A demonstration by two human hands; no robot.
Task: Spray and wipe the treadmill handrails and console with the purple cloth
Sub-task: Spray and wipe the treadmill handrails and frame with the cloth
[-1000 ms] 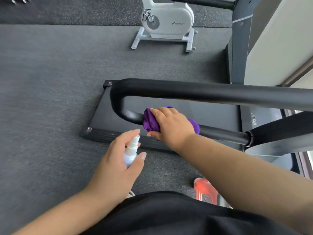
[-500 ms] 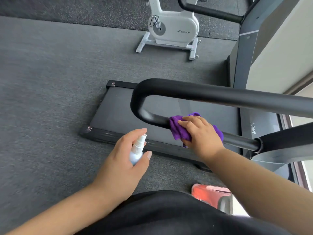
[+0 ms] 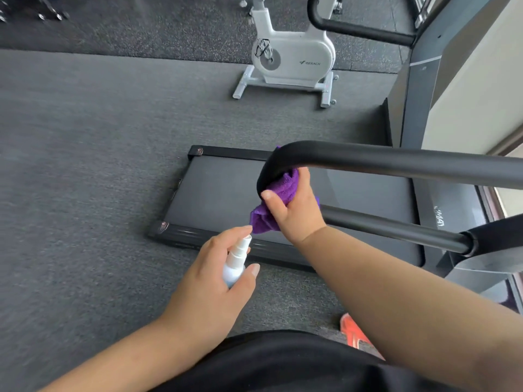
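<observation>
Grey carpet (image 3: 85, 165) covered the floor at far left. Your left hand (image 3: 209, 281) gripped a small spray bottle (image 3: 235, 267), fingers and thumb curled around its pale blue body, the forefinger resting on the white pump head; any label on the bottle was hidden by the hand. The nozzle end stood close to the lower fold of the purple cloth (image 3: 278, 205), whether touching it or just short of it could not be told.

The treadmill deck (image 3: 220, 199) lay on the carpet beyond the bottle, its dark belt framed by black side rails. Farther back stood a white exercise bike (image 3: 294, 63), its housing printed "MERACH".

Your right hand (image 3: 294, 210) clasped the purple cloth around the black handrail (image 3: 396, 162) at its curved end, where the upper bar bent down into the lower bar; the thumb pressed the cloth against the bend, and part of the cloth hung below the hand.

At right, the handrail ran on toward the treadmill's grey upright (image 3: 418, 89). White lettering on the deck's right side rail was too skewed to read. An orange shoe (image 3: 353, 332) showed beneath your right forearm.
</observation>
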